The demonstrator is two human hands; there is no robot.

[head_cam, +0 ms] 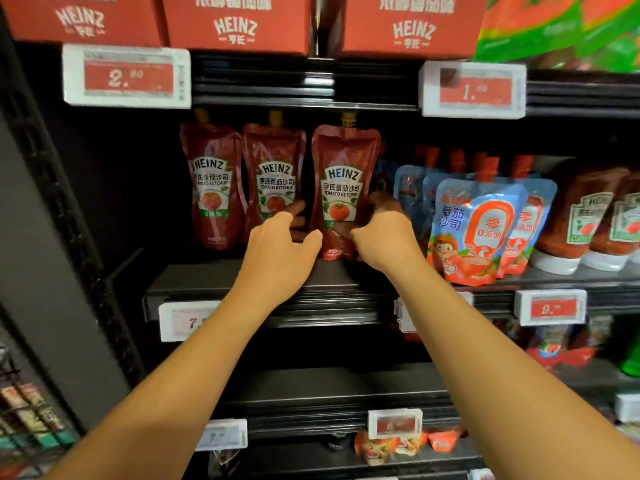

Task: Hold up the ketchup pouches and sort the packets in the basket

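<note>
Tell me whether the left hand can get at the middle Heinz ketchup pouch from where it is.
Probably yes. The left hand is right in front of the middle Heinz pouch, its fingers at the pouch's lower edge, with nothing between them; the neighbouring pouch stands to the side.

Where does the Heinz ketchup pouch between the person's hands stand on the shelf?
In the head view, the ketchup pouch stands mid-shelf, rightmost of three red Heinz pouches, just left of the blue pouches.
</note>
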